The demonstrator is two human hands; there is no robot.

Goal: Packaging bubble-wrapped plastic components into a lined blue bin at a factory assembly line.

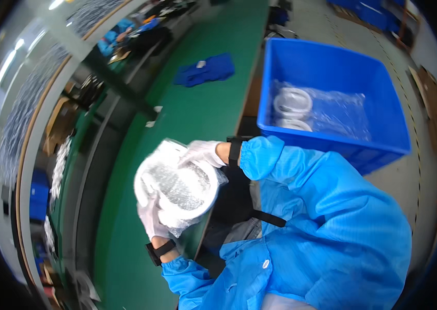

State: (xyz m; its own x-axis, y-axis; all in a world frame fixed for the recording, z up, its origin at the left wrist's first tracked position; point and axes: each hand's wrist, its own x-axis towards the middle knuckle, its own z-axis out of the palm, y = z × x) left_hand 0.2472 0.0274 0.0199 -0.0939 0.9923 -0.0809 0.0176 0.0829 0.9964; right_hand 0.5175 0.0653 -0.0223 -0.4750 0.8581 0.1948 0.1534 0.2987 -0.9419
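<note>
A white ring-shaped plastic part [204, 181] in a clear plastic bag is held over the green table, near its edge. The film shines and wrinkles across the ring's middle. My left hand [150, 217], in a white glove, grips the ring's lower left side, thumb on top. Gloved in white too, my right hand [200, 153] holds the upper right side through the film, fingers bent over it. Each wrist wears a black band. How far the fingers reach beneath the part is hidden.
The long green table [125, 248] runs away from me, with a folded dark blue cloth [207, 71] farther along. At right stands a big blue bin [332, 54] holding white rings [293, 102] in clear film. A post [120, 88] rises beyond the table's left side.
</note>
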